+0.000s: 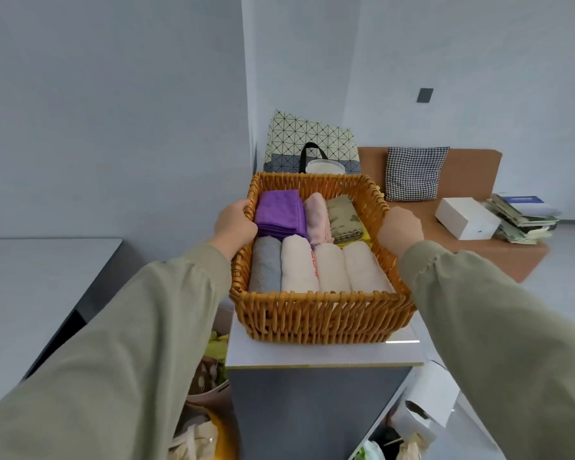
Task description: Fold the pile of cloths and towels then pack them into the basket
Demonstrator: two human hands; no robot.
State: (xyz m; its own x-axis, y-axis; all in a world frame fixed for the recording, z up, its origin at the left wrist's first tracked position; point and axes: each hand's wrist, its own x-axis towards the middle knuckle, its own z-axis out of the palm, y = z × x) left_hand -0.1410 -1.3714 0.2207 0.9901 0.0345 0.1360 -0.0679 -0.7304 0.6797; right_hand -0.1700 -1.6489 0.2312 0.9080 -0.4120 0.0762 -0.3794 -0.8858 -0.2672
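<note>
Left grip [234,224]: clamped on left rim of wicker basket [319,320], thumb along top of rim, fingertips hidden. Right grip [400,227]: clamped on opposite rim, knuckles up, fingertips also hidden. Olive sleeves [130,343] on both arms.

Btwn the two grips, inside basket, far row: folded purple cloth [279,212] nearest left grip, then pink cloth [316,217], then olive patterned cloth [342,215] nearest right grip, w/ edge of a yellow cloth [365,235] under it. Near row, closer to the wearer than both grips: grey rolled towel [266,263] on left-grip side, then three cream rolled towels [331,265] side by side, touching; red lettering on the first cream one. All packed tight.

Below the grips: basket over white worktop [312,355]; resting or just lifted, can't tell.

Beyond the grips: lidded white tub [324,166] just behind far rim, geometric-pattern bag [309,137] w/ black handle behind that, by the wall. Past right grip: brown sofa [472,254] w/ houndstooth cushion [414,172], white box [467,217], stack of booklets [521,217]. Well off to left grip's side: grey table [30,277]. Low down, under left arm: bags & clutter, too blurred to ID.
</note>
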